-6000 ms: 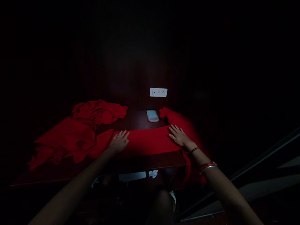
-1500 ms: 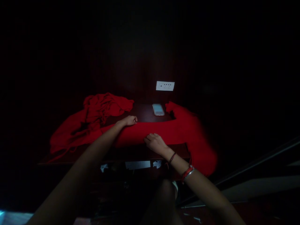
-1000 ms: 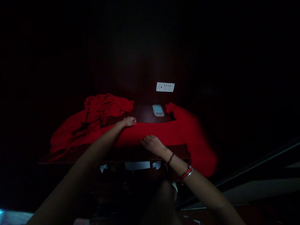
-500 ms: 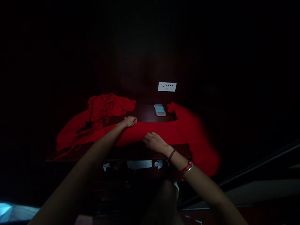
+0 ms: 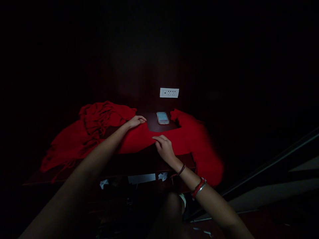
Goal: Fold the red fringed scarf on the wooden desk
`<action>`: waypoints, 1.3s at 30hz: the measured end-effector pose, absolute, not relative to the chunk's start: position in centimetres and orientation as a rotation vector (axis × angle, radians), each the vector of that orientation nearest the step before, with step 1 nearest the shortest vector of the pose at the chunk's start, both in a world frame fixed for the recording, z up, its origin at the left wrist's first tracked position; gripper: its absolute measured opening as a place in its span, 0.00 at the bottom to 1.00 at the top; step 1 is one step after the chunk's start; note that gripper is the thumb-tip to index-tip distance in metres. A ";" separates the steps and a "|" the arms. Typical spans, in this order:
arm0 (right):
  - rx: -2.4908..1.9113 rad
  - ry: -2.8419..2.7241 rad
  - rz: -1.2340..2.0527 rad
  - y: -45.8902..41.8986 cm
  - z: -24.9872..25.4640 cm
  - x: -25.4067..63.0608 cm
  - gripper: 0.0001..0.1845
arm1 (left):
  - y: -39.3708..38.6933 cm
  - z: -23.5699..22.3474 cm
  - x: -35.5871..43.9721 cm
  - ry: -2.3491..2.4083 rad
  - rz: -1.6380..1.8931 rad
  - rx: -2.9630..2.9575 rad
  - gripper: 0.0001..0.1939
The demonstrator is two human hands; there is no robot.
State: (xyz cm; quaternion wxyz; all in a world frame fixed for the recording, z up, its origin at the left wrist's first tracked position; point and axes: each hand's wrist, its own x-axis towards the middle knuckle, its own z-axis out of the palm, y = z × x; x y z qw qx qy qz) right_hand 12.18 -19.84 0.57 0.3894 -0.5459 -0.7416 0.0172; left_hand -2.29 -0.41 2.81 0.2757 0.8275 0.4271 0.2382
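A long band of red cloth (image 5: 183,141) lies across a dark tabletop (image 5: 156,126). My left hand (image 5: 136,121) pinches its far edge and holds that part slightly raised. My right hand (image 5: 165,149) is closer to me and to the right, with thumb and forefinger closed on the cloth near a crease. Between the hands the cloth bends at an angle. On the right it widens and hangs over the front edge of the table. A gathered heap of red cloth (image 5: 99,116) with thin strings lies at the left; whether it is one piece with the band I cannot tell.
A small pale blue item (image 5: 162,118), blurred out, rests on the table behind the cloth. A white power socket (image 5: 169,93) is on the dark wall. White paper pieces (image 5: 141,178) show on a shelf under the tabletop. The surroundings are very dark.
My left hand has lifted the cloth's far edge and moved slightly back. My right hand's fingers have closed on the cloth, which now bends between the hands. The view has shifted a little.
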 end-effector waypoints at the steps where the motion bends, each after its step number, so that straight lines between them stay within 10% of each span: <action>1: -1.405 -1.804 0.044 -20.0 0.9 12.7 0.18 | -0.3 3.4 -1.4 1.113 0.691 2.171 0.15; 17: -1.928 -1.124 -0.103 -24.6 -2.2 31.3 0.23 | -6.2 2.8 23.0 0.704 0.553 2.551 0.24; 39: -1.948 -2.249 -0.396 -15.5 -1.7 18.4 0.27 | -5.3 -0.1 -19.4 1.508 -0.265 2.617 0.40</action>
